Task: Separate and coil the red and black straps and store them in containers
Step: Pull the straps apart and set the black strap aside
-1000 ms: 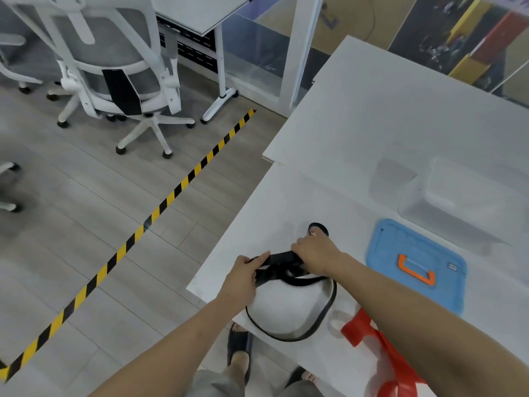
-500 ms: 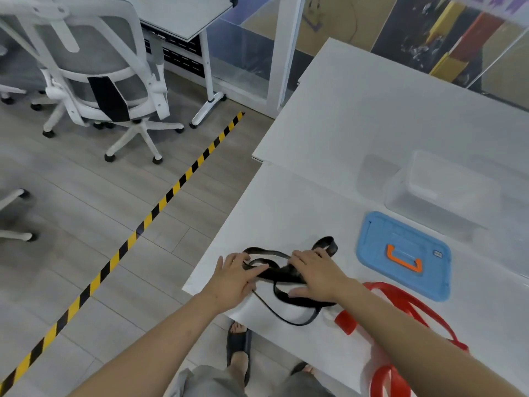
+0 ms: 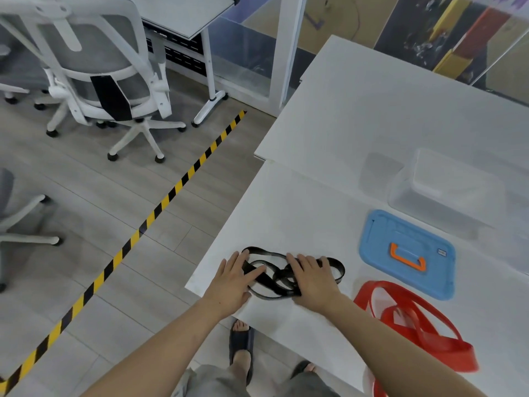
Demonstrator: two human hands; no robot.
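white table (image 3: 315, 210), near its front corner: both hands flat on the loose black strap (image 3: 272, 285).
left hand (image 3: 233, 282) and right hand (image 3: 312, 279) lie spread, fingers straight, pressing the tangled loops without gripping. the strap sits under and between them, one loop poking out past the right hand. to coil it well, probably pin one end, gather even loops and keep the band untwisted. red strap (image 3: 415, 319) lies apart beside the right forearm; blue lid (image 3: 406, 253) and clear container (image 3: 446, 190) sit beyond.

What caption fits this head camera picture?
Left hand and right hand press a black strap on the white table; red strap lies nearby.
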